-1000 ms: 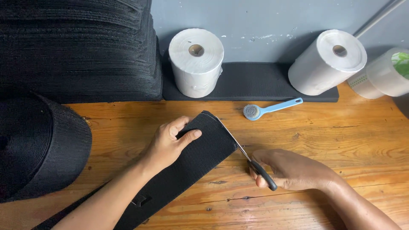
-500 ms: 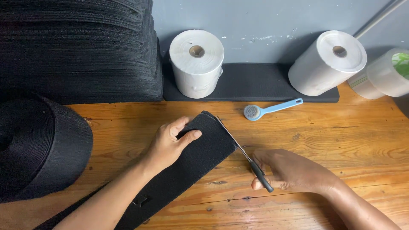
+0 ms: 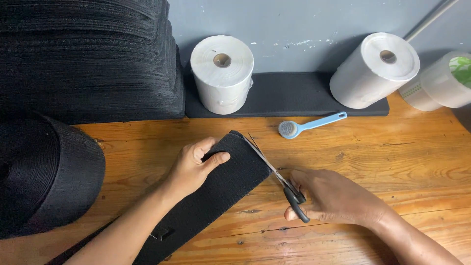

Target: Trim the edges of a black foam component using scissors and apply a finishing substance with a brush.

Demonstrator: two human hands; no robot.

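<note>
Left hand (image 3: 196, 164) presses flat on the wide black woven strap (image 3: 216, 191), a dull, ribbed band running back beneath that forearm. Right hand (image 3: 333, 198) grips black-handled scissors (image 3: 277, 176), blades laid along the strap's cut end.

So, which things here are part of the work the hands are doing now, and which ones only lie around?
In use:
- black strap, pressed flat by the left hand
- scissors, held by the right hand, blades at the strap's end

Lying about:
- blue brush
- two white paper rolls
- big black roll
- stack of black material
- clear tape roll
</note>
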